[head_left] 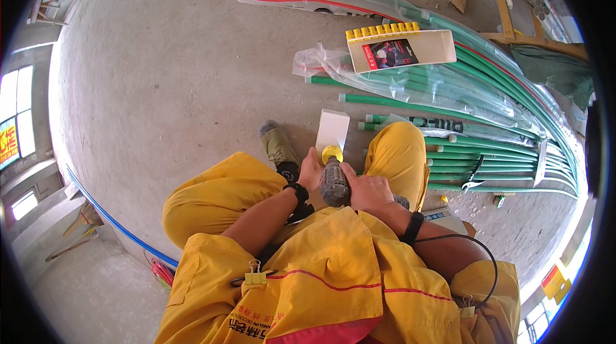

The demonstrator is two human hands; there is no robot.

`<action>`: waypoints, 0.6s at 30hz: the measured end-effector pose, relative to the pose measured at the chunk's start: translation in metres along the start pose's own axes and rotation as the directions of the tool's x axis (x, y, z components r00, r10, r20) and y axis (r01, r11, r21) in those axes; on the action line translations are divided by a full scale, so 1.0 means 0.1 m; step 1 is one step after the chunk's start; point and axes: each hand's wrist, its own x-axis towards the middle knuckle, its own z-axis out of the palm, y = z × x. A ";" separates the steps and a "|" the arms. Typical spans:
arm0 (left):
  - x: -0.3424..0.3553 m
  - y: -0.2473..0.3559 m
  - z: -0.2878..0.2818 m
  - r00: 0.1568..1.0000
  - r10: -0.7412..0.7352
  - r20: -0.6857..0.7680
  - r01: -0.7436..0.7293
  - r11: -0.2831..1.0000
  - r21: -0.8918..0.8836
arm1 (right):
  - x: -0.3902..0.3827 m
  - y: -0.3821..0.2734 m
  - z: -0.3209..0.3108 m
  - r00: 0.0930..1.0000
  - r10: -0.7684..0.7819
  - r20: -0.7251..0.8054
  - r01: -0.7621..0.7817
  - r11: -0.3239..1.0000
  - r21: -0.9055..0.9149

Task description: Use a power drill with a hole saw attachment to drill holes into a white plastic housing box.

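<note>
My right hand (369, 190) is closed round the grip of a dark grey power drill (335, 185), which points away from me between my knees. At the drill's front end is a round yellow piece (332, 153), against the near end of a white rectangular box (333, 129). Closed at the left side of that end, my left hand (311, 169) seems to hold the box; its fingertips are partly hidden. Farther off, a white open box (438, 48) with a row of yellow cylindrical pieces (383, 30) along one edge rests on plastic-wrapped pipes, a printed card (390, 54) on it.
Bundles of green pipes (494, 97), some in clear plastic, spread over the concrete floor (160, 87) at the right. A blue pipe (122, 225) runs along the left beside red coiled cable (162, 273). Wooden boards (504, 7) stand at the far right.
</note>
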 end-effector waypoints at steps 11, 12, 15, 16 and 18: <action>-0.15 0.46 -0.10 0.987 -0.157 0.022 0.144 0.944 0.295 | 0.05 -0.05 -0.05 0.996 0.083 -0.009 -0.083 0.996 0.021; -0.17 0.51 -0.12 0.988 -0.154 0.014 0.143 0.946 0.290 | 0.05 -0.08 -0.07 0.995 0.099 -0.010 -0.099 0.995 0.021; -0.19 0.43 -0.08 0.993 -0.112 -0.035 0.117 0.951 0.285 | 0.05 -0.10 -0.05 0.995 0.084 -0.048 -0.084 0.996 0.012; -0.19 0.46 -0.08 0.992 -0.116 -0.039 0.122 0.953 0.275 | 0.04 -0.11 -0.08 0.996 0.084 -0.042 -0.084 0.996 0.002; -0.20 0.52 -0.07 0.991 -0.128 -0.038 0.133 0.953 0.272 | 0.01 -0.15 -0.17 0.994 0.112 0.012 -0.112 0.994 -0.006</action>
